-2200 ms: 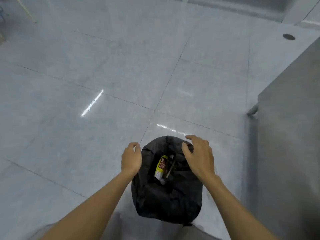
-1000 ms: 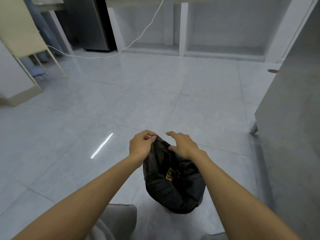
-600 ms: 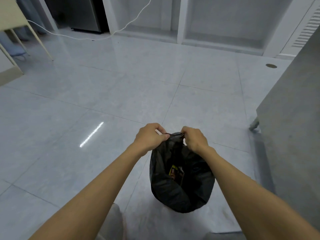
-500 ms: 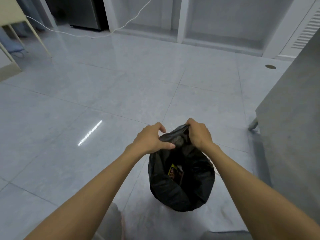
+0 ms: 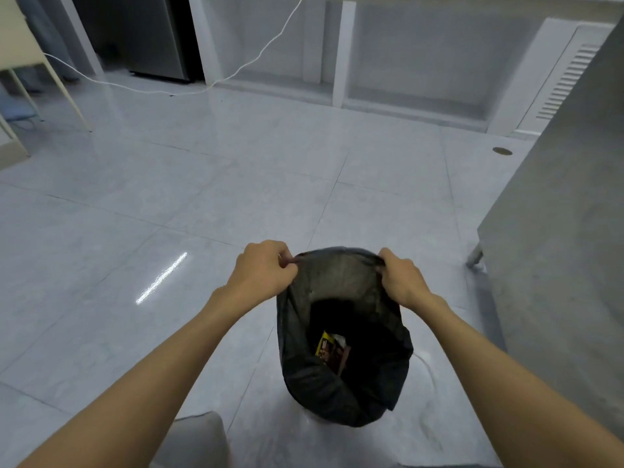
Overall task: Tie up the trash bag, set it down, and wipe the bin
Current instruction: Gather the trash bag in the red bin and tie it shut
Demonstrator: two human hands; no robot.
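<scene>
Our left hand (image 5: 261,271): fingers pinched on the bag's left rim.
Thin black plastic trash bag (image 5: 341,366): near, centre, mouth spread open between our hands, over the grey tiled floor (image 5: 169,204).
Yellow-labelled wrapper (image 5: 329,347): inside.
Our right hand (image 5: 400,282): clamped on the right rim.
</scene>
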